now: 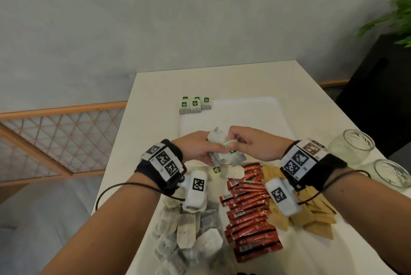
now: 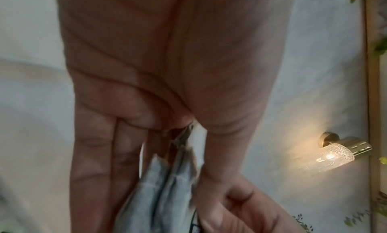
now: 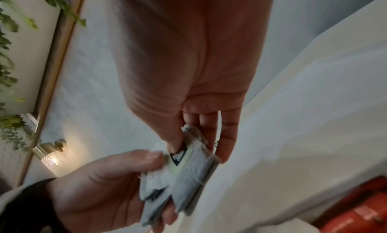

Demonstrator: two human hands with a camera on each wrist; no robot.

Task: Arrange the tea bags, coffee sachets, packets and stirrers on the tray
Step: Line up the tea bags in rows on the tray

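Note:
Both hands meet above the near edge of the white tray (image 1: pixel 244 116). My left hand (image 1: pixel 195 149) grips a small stack of grey tea bags (image 1: pixel 216 139), seen edge-on in the left wrist view (image 2: pixel 167 187). My right hand (image 1: pixel 246 141) pinches the top tea bag with its green tag (image 3: pixel 180 155) between thumb and fingers. Several tea bags with green tags (image 1: pixel 194 104) stand in a row at the tray's far left corner. Loose tea bags (image 1: pixel 195 232), red coffee sachets (image 1: pixel 249 210) and brown packets (image 1: pixel 311 214) lie on the table near me. No stirrers are visible.
Two empty glass jars (image 1: pixel 353 143) (image 1: pixel 391 174) stand at the table's right edge. A wooden lattice rail (image 1: pixel 60 141) runs left of the table. A dark cabinet with a green plant (image 1: pixel 391 14) is at the far right. A wall lamp (image 2: pixel 335 153) glows behind.

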